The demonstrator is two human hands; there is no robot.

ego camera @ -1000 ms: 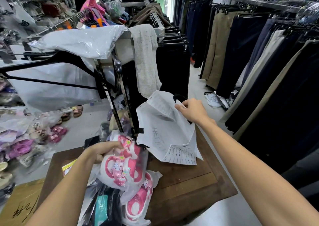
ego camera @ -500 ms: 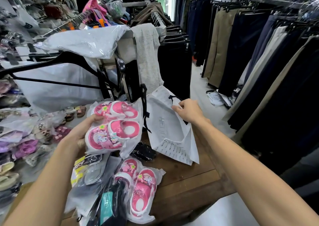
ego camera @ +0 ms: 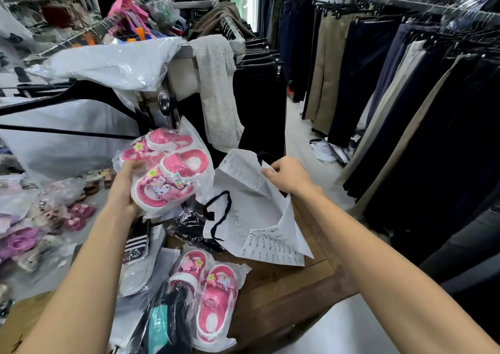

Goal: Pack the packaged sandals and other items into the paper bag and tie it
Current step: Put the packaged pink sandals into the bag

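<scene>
One clear packet of pink sandals (ego camera: 165,172), two sandals inside, is held up in the grip of the left hand (ego camera: 123,188), the fingers curled round its lower left edge, just left of the paper bag. The upper rim of the one white paper bag (ego camera: 251,218) is pinched in the grip of the right hand (ego camera: 290,175), so that the mouth is held open; the bag's base rests on the wooden table (ego camera: 286,288), and one dark cord handle (ego camera: 216,213) hangs down its front. A second packet of two pink sandals (ego camera: 211,297) lies flat on the table nearer the person. Between the two packets, a striped black-and-white packet (ego camera: 136,241) and a dark glossy packet (ego camera: 189,226) are seen on the table.
</scene>
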